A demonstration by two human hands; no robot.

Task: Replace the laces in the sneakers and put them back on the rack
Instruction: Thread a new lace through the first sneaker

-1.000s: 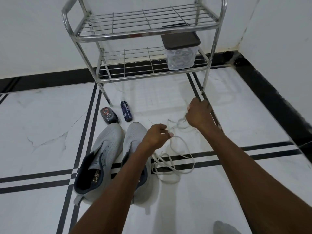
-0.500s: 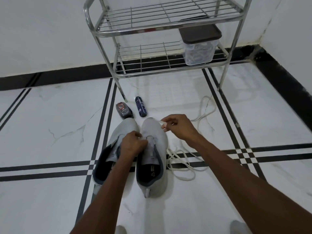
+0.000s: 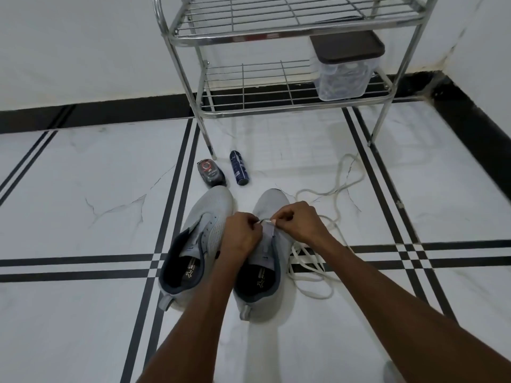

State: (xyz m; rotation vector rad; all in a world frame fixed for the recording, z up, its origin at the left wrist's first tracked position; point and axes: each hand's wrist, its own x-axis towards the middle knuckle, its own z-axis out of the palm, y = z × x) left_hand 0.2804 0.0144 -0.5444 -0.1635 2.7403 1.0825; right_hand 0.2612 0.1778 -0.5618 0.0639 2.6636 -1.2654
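Observation:
Two grey sneakers stand side by side on the floor, toes pointing away from me: the left sneaker (image 3: 199, 244) and the right sneaker (image 3: 265, 269). Over the right sneaker's eyelets my right hand (image 3: 300, 222) pinches the tip of a white lace (image 3: 312, 272). My left hand (image 3: 242, 234) grips the edge of that sneaker's upper, fingers curled, right by the lace tip. The lace trails in loose loops over the floor to the right of the shoe. The metal rack (image 3: 276, 106) stands beyond the shoes against the wall.
A clear plastic box with a dark lid (image 3: 345, 70) sits on the rack's lower shelf at the right. A small dark bottle (image 3: 210, 174) and a blue spray can (image 3: 239, 168) lie on the floor near the rack's front left leg. Walls meet at the far right corner.
My right hand has brought the lace tip from beside the shoe's toe in to the eyelets, meeting my left hand. The view has moved closer to the sneakers.

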